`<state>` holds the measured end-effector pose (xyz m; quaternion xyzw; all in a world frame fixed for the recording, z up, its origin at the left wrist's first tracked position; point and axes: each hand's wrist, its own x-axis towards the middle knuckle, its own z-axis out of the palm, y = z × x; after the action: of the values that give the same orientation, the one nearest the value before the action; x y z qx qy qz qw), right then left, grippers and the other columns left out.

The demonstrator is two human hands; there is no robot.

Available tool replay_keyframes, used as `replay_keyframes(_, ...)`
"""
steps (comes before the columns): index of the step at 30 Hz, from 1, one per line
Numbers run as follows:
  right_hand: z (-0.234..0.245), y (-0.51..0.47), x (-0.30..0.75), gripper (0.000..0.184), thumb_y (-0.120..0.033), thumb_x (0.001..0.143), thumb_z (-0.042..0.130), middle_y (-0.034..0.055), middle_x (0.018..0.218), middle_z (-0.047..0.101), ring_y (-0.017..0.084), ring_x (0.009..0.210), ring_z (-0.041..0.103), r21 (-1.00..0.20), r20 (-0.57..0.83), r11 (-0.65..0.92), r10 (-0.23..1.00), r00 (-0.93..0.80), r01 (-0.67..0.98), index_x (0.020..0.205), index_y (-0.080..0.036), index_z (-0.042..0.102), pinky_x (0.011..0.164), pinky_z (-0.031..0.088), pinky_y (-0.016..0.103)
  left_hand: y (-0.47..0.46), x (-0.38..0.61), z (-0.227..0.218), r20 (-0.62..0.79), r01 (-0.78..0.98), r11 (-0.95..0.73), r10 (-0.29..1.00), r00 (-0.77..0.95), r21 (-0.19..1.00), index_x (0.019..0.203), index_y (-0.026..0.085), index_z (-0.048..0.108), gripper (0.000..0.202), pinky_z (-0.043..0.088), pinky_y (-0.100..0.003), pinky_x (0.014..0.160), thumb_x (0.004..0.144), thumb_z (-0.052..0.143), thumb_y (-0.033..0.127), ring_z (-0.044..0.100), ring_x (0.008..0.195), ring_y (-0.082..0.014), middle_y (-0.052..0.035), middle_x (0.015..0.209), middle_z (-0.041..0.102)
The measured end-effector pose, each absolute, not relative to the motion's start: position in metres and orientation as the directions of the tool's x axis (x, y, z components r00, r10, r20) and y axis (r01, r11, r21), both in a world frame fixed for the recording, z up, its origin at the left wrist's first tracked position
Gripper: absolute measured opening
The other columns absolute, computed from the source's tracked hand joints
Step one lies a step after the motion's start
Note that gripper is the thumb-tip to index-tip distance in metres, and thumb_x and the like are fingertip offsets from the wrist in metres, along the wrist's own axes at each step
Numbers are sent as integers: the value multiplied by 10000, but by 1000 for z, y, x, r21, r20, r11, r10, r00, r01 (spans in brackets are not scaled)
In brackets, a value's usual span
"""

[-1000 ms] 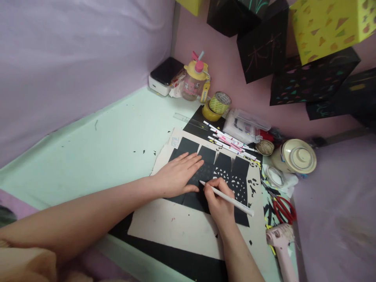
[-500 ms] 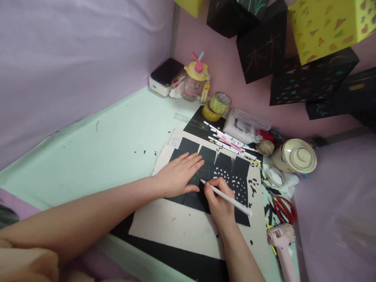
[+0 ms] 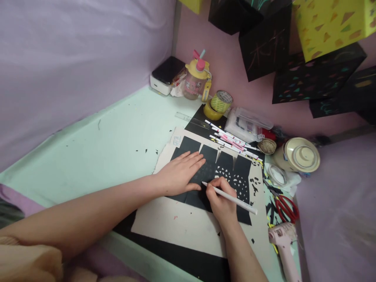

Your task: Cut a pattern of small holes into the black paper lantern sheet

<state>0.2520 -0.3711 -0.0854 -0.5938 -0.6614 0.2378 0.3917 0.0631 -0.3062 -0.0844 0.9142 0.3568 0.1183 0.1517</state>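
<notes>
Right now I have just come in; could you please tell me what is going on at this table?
A person is working on black card that lies on a pale board. The left hand rests flat on the card; the right hand holds a white pen, its tip at or just above the card. Small cut-outs show on the card's right part. Scissors and a glue gun lie further right.
</notes>
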Motion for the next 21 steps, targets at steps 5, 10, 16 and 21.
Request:
replay_keyframes(5,-85,-372,252,216,-203,819,570,-39,596,570,121,555,517,-793,213,177,977,-7,583,627,-212,472,563,413,248,-306,63,-86,113,615,-705,685,720,354,1459,141,295,773,108,-386,1194,883,506,612,181,1465,-245,-133,1555,290)
replay_keyframes(10,-86,-374,250,158,-185,828,559,-16,668,589,139,605,551,-836,319,227,942,107,500,690,-218,488,584,452,275,-306,62,-86,115,620,-702,689,715,349,1463,138,290,789,118,-386,1195,878,508,621,182,1465,-237,-132,1555,289)
replay_keyframes(16,-84,-378,247,53,-166,845,565,5,735,582,156,649,574,-763,551,328,780,296,557,831,-215,552,616,482,306,-307,61,-84,103,640,-699,697,710,318,1465,127,293,805,140,-398,1189,868,535,610,196,1460,-258,-137,1556,284)
replay_keyframes(21,-80,-375,247,124,-131,864,556,26,826,605,169,728,588,-692,642,372,710,291,619,950,-213,591,673,484,330,-307,61,-79,77,651,-687,705,705,323,1470,104,288,838,177,-414,1185,851,580,589,206,1457,-276,-157,1553,283)
